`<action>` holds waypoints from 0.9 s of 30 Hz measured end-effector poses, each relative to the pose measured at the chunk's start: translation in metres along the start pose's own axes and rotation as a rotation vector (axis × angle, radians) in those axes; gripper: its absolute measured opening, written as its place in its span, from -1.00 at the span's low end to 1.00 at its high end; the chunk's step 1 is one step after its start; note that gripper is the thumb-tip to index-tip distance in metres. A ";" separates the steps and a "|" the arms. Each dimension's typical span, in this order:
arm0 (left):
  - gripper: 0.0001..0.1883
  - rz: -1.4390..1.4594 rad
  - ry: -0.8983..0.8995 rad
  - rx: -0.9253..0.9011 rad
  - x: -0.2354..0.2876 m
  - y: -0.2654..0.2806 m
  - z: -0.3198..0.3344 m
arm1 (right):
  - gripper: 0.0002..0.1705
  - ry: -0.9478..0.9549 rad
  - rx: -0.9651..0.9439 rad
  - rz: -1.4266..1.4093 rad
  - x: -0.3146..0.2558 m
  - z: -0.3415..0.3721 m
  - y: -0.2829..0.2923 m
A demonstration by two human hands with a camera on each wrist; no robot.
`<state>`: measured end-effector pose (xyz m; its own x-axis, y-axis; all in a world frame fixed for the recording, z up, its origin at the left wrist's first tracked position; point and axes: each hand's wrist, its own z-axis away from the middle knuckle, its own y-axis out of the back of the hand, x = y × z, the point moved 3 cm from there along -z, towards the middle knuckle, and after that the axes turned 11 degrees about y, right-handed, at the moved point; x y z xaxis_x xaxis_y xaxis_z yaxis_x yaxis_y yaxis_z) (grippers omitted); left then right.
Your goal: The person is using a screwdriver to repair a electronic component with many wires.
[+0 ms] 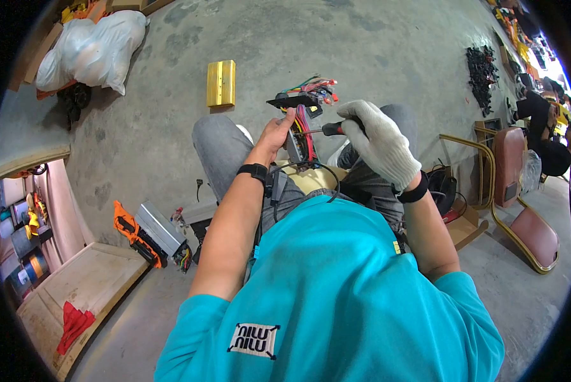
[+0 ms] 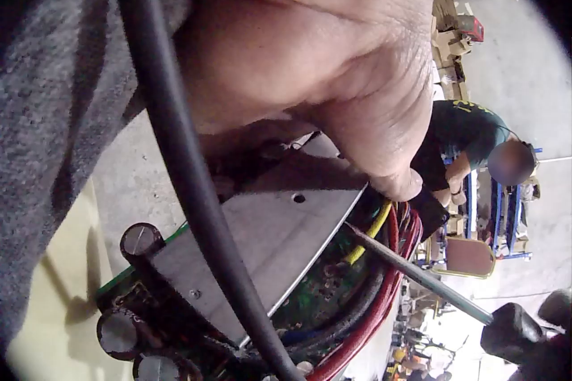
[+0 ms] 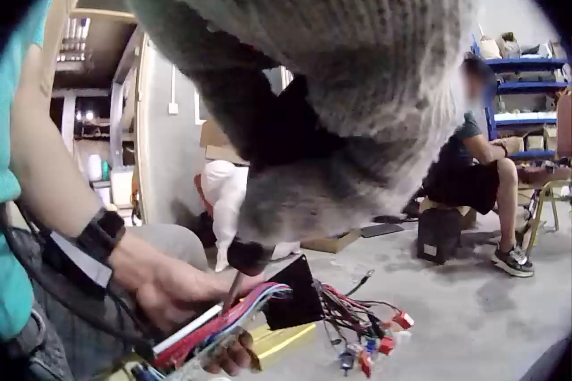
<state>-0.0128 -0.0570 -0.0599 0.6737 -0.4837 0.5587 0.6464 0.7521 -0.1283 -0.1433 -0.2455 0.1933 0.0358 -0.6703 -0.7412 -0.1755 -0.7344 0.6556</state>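
My bare left hand (image 1: 274, 137) grips a circuit board assembly with a metal plate (image 2: 259, 238), its thumb beside the yellow and red wires (image 2: 380, 229). Round capacitors line the board's edge in the left wrist view. My gloved right hand (image 1: 381, 141) holds a screwdriver (image 1: 334, 129) by its red and black handle. The shaft (image 2: 429, 283) reaches in among the wires at the plate's edge; whether the tip touches anything is hidden. A black end plate (image 3: 295, 293) with a bundle of coloured wires and connectors (image 3: 389, 332) hangs at the board's far end.
A gold finned case (image 1: 221, 84) lies on the floor ahead. White bags (image 1: 94, 51) stand at the upper left. An orange tool and a silver case (image 1: 160, 228) lie at the left. A chair (image 1: 534, 235) lies at the right. A person (image 3: 474, 149) sits beyond.
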 end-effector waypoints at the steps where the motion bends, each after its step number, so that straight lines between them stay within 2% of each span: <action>1: 0.34 0.001 0.001 0.001 -0.001 0.000 0.000 | -0.65 0.080 0.010 0.009 -0.004 0.000 0.001; 4: 0.33 0.020 -0.032 0.033 0.000 0.000 0.000 | -0.69 0.080 0.023 -0.015 -0.005 0.000 0.000; 5: 0.33 0.015 -0.032 -0.006 0.001 0.000 0.000 | -0.69 0.081 0.023 -0.015 -0.006 -0.001 -0.002; 7: 0.33 0.008 -0.031 -0.047 0.003 -0.002 0.000 | -0.70 -0.069 0.029 0.067 -0.001 -0.001 -0.002; 8: 0.35 0.006 -0.016 -0.036 0.003 -0.002 -0.001 | -0.70 -0.069 0.030 0.068 0.001 -0.001 -0.001; 10: 0.37 0.009 0.003 -0.020 -0.001 0.001 -0.005 | -0.68 0.054 0.004 0.041 0.002 -0.003 -0.001; 14: 0.42 0.024 -0.020 -0.008 -0.008 0.001 -0.014 | -0.70 0.056 -0.004 -0.022 -0.007 -0.002 -0.001; 16: 0.42 0.024 -0.012 -0.004 -0.007 0.002 -0.014 | -0.68 -0.064 0.025 0.016 -0.012 -0.003 -0.002; 20: 0.41 0.022 -0.004 -0.062 0.002 -0.001 -0.001 | -0.63 -0.046 -0.015 0.090 0.008 0.000 -0.003; 22: 0.40 0.017 -0.002 -0.077 0.000 0.000 -0.002 | -0.60 0.084 0.000 -0.029 -0.001 -0.001 0.000; 27: 0.39 0.017 0.000 -0.047 -0.003 0.001 -0.010 | -0.62 -0.013 0.009 0.040 -0.009 -0.004 -0.003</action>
<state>-0.0108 -0.0593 -0.0704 0.6849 -0.4711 0.5559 0.6509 0.7385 -0.1761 -0.1391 -0.2379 0.1981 0.0154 -0.6977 -0.7162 -0.1857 -0.7059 0.6836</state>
